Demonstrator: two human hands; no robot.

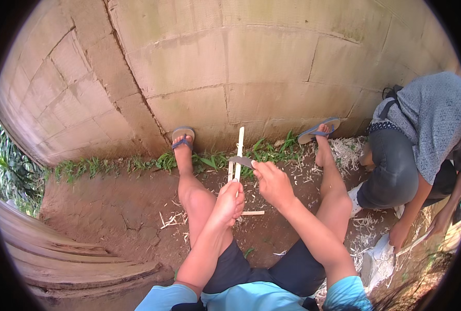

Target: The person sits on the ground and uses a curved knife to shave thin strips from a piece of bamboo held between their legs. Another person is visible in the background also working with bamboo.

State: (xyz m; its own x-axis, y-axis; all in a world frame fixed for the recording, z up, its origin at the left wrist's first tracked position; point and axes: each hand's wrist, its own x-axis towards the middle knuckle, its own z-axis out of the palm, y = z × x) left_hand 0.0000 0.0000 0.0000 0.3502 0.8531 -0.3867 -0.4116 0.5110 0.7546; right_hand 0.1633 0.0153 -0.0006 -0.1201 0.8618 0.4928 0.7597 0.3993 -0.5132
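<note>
Pale wooden strip (241,139), held out in front of me between my parted legs and pointing toward the block wall (189,67). My left hand (229,203) is closed round its near end, probably to steady it while leaving the far length free; a shorter sliver (230,171) projects beside it. My right hand (273,182) grips a knife (242,161), its blade lying crosswise at the strip beyond my left fingers, seemingly to keep them clear of the edge. My spread knees presumably give both forearms room above the shaving-strewn ground (132,217).
</note>
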